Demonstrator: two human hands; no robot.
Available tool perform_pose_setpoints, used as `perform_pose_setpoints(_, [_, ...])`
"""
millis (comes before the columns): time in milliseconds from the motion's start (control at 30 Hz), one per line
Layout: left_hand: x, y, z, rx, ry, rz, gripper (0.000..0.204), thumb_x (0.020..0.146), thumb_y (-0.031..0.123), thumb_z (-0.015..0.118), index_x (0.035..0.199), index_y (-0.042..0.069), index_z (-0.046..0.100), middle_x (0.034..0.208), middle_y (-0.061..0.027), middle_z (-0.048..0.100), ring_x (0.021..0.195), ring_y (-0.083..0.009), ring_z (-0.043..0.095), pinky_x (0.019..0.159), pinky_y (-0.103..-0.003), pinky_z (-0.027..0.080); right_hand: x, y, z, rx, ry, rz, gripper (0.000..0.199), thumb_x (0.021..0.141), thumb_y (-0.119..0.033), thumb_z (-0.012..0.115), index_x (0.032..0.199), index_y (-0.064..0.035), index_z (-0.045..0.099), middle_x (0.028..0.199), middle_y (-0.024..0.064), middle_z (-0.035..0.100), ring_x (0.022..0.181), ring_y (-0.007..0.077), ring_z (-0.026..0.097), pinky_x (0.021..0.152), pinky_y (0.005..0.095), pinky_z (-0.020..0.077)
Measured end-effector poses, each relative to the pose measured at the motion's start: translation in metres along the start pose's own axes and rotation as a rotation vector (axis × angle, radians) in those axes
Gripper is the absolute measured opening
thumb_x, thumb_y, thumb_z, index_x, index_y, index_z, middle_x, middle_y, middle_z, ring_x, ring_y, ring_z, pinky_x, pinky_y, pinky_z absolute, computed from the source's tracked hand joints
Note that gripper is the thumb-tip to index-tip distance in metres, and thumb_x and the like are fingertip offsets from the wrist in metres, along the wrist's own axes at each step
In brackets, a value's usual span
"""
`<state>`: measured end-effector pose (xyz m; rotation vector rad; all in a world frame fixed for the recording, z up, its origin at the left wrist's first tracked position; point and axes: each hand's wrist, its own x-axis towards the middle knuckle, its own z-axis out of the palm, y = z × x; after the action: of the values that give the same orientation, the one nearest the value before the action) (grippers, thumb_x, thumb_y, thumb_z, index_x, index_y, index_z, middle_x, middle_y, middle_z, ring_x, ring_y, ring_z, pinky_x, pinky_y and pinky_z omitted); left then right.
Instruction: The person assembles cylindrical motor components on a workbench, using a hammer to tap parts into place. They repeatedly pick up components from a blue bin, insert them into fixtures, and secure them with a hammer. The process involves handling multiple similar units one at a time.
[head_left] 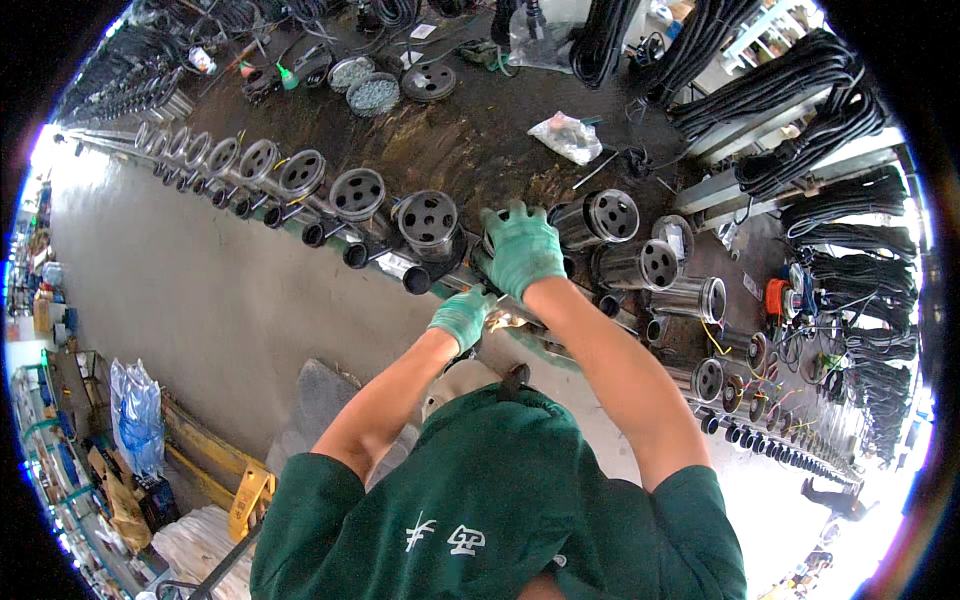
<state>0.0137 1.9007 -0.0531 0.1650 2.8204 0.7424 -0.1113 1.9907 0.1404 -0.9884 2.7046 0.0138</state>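
Left hand [462, 317] steadying pump base; right hand [522, 250] closed on steel pump cylinder [500, 262] — seating step; next: firm, aligned pressure.

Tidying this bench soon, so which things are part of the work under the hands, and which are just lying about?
In hand:
- left green-gloved hand
- right green-gloved hand
- shiny steel pump cylinder with black perforated end cap

Lying about:
- clear crumpled plastic bag
- round trays of small metal parts
- black coiled cable bundles
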Motion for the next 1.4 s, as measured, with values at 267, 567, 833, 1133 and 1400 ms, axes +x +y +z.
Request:
perform_pose_setpoints(267, [-0.027,-0.013,-0.004,-0.061,0.072,-0.029,0.029,0.09,0.013,0.062,0.119,0.015,0.066,0.115,-0.0178,0.066,0.1,-0.0386,0.067,0.084,-0.05,0.055,-0.017,-0.011,0.028,-0.056,0.2,-0.106,0.071,0.078,-0.052,0.076,0.137,-0.0186,0.057,0.135,0.0156,0.053,0.125,0.039,0.05,0.093,0.0528,0.0509])
perform_pose_setpoints(567, [0.024,0.071,-0.007,-0.085,0.152,0.196,0.021,0.092,0.022,0.063,0.108,0.01,0.07,0.097,-0.0138,0.07,0.093,-0.0349,0.068,0.08,-0.047,0.056,-0.075,0.041,0.008,0.447,0.472,-0.089,0.063,0.087,-0.029,0.073,0.141,-0.0053,0.052,0.139,0.0217,0.054,0.132,0.042,0.048,0.111,0.0463,0.0423])
perform_pose_setpoints(833, [0.12,0.112,0.004,0.094,-0.069,0.015,0.039,0.082,0.009,0.063,0.121,0.005,0.062,0.129,-0.0232,0.06,0.105,-0.0373,0.069,0.086,-0.047,0.058,-0.184,0.101,0.074,1.232,0.477,0.322,0.034,0.098,-0.007,0.063,0.13,-0.0003,0.059,0.116,0.0139,0.069,0.104,0.0173,0.065,0.09,0.0298,0.0523])
perform_pose_setpoints(1133, [0.081,0.092,0.024,0.024,-0.159,-0.016,0.055,0.083,0.038,0.08,0.123,0.004,0.062,0.12,-0.0217,0.063,0.104,-0.0407,0.067,0.088,-0.047,0.056,-0.153,0.116,0.018,0.406,0.711,0.129,0.073,0.08,-0.016,0.081,0.144,-0.0047,0.046,0.144,0.0281,0.044,0.126,0.0485,0.049,0.103,0.0518,0.0479])
perform_pose_setpoints(1400, [0.049,0.1,0.024,0.086,-0.157,0.046,0.023,0.087,0.006,0.064,0.11,0.004,0.066,0.117,-0.0218,0.063,0.1,-0.0395,0.07,0.08,-0.049,0.057,-0.066,0.095,-0.007,0.107,0.098,0.177,0.083,0.083,-0.058,0.071,0.154,-0.0242,0.043,0.159,0.0207,0.036,0.143,0.0507,0.034,0.114,0.054,0.04])
